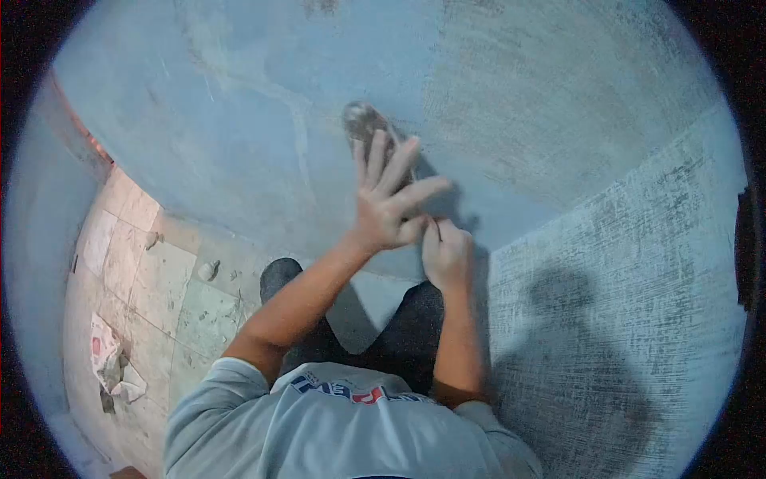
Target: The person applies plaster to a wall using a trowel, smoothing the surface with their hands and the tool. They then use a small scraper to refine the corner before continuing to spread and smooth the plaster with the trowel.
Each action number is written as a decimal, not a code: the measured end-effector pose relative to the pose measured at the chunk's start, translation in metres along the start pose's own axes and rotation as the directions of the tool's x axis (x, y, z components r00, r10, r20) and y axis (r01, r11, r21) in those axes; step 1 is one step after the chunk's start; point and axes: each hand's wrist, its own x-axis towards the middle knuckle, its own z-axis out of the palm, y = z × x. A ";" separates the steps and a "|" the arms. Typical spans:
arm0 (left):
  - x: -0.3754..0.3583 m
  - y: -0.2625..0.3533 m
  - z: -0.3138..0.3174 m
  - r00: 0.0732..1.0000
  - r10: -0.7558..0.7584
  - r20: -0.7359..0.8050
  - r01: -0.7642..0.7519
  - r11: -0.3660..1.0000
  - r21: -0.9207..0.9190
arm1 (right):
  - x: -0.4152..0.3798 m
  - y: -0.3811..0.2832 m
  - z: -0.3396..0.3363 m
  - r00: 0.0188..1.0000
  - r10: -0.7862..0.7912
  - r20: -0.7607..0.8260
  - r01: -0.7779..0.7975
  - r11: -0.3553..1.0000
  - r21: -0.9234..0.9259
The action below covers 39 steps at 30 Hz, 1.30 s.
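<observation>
A flat tool with a rounded, greyish end (361, 118) lies against the blue-grey wall (263, 152) in front of me; motion blurs it. My left hand (387, 203) is spread over it, with stretched fingers touching its face. Lower and to the right, my right hand (447, 254) is closed in a fist, in line with the tool, and seems to grip its lower end. The grip itself is hidden behind my fingers, so the tool's exact kind does not show. Both hands look dusty, and their shadow falls on the wall to the right.
At right, a rough, scratched wall (606, 295) meets the front wall in a corner. Dusty floor tiles (163, 275) extend on the left, with a pale lump (208, 271) and a crumpled white-and-red bag (105, 349). My dark-clad knees (281, 275) are close to the front wall.
</observation>
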 end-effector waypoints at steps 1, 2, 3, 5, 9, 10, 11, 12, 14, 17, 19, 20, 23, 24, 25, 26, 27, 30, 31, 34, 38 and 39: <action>-0.005 0.018 0.015 0.997 0.043 0.064 -0.043 0.999 -0.007 | -0.017 0.029 -0.007 1.000 0.025 0.002 -0.025 0.996 -0.090; -0.011 0.032 0.030 0.988 0.086 0.127 -0.085 0.996 -0.018 | -0.031 0.041 -0.014 0.991 0.100 -0.089 -0.087 0.986 0.141; -0.018 0.043 0.041 0.985 0.108 0.134 -0.103 0.994 -0.042 | -0.044 0.049 -0.026 0.979 0.168 -0.114 -0.157 0.983 0.100; -0.030 0.055 0.058 0.977 0.156 0.142 -0.143 0.985 -0.100 | -0.057 0.058 -0.039 0.987 0.143 -0.074 -0.148 0.986 -0.070; -0.025 0.025 0.036 0.991 0.118 0.062 -0.117 0.993 -0.019 | -0.036 0.035 -0.011 0.993 0.093 -0.071 -0.096 0.995 -0.038; -0.022 0.002 0.024 0.995 0.103 0.000 -0.103 0.994 -0.041 | -0.020 0.021 0.004 0.999 0.030 -0.038 -0.032 0.998 -0.048; -0.013 -0.014 0.007 0.997 0.053 -0.057 -0.055 0.998 -0.023 | -0.001 -0.003 0.012 1.000 0.027 0.015 -0.027 0.999 -0.031; -0.002 -0.026 -0.012 0.994 0.011 -0.113 -0.012 1.000 -0.009 | 0.011 -0.021 0.016 0.998 0.023 0.062 -0.022 1.000 -0.010; 0.002 -0.039 -0.033 0.997 0.012 -0.070 -0.010 1.000 0.028 | 0.018 -0.029 0.027 0.995 -0.010 0.097 0.006 0.999 0.035; 0.001 -0.028 -0.017 0.993 0.028 -0.116 -0.033 0.999 -0.042 | 0.007 -0.031 0.014 1.000 0.016 -0.005 -0.016 0.999 0.036; -0.002 0.003 0.008 0.999 0.032 -0.018 -0.034 0.996 -0.077 | -0.014 0.001 -0.002 0.994 0.014 -0.113 -0.012 1.000 0.018; 0.001 0.026 0.020 0.999 0.030 0.040 -0.024 0.990 -0.142 | -0.029 0.023 -0.008 0.984 -0.002 -0.180 0.012 0.998 0.054; -0.007 0.054 0.036 0.982 0.038 0.184 -0.010 0.988 -0.153 | -0.052 0.039 -0.024 0.976 0.112 -0.189 -0.106 0.994 0.041; -0.007 0.051 0.035 0.984 0.045 0.171 -0.020 0.989 -0.149 | -0.052 0.036 -0.024 0.982 0.087 -0.170 -0.088 0.996 0.004; -0.007 0.047 0.034 0.986 0.056 0.156 -0.032 0.989 -0.147 | -0.050 0.035 -0.023 0.986 0.062 -0.153 -0.068 0.997 -0.033; -0.006 0.038 0.024 0.982 0.070 0.174 -0.040 0.984 -0.171 | -0.047 0.034 -0.006 0.988 0.085 -0.132 -0.092 0.995 -0.049; -0.004 0.026 0.016 0.990 0.074 0.116 -0.052 0.982 -0.184 | -0.037 0.031 0.005 0.992 -0.004 -0.125 0.003 1.000 -0.006; 0.003 -0.014 -0.004 0.997 0.071 -0.041 -0.077 0.984 -0.159 | -0.004 -0.008 0.015 0.998 0.053 -0.013 -0.053 0.997 0.053; 0.007 -0.019 -0.010 0.992 0.117 -0.035 -0.121 0.986 -0.117 | 0.001 -0.017 0.010 0.998 0.057 0.038 -0.059 0.996 0.062; 0.004 -0.002 0.004 0.997 0.071 -0.018 -0.073 0.987 -0.141 | -0.010 0.001 0.006 0.997 0.082 0.006 -0.082 0.995 0.053; -0.024 0.050 0.034 0.979 0.091 0.181 -0.062 0.986 -0.156 | -0.054 0.048 -0.012 0.987 0.145 -0.072 -0.143 0.989 0.034; -0.025 0.054 0.038 0.964 0.116 0.241 -0.079 0.984 -0.157 | -0.061 0.052 -0.014 0.986 0.145 -0.084 -0.146 0.989 -0.002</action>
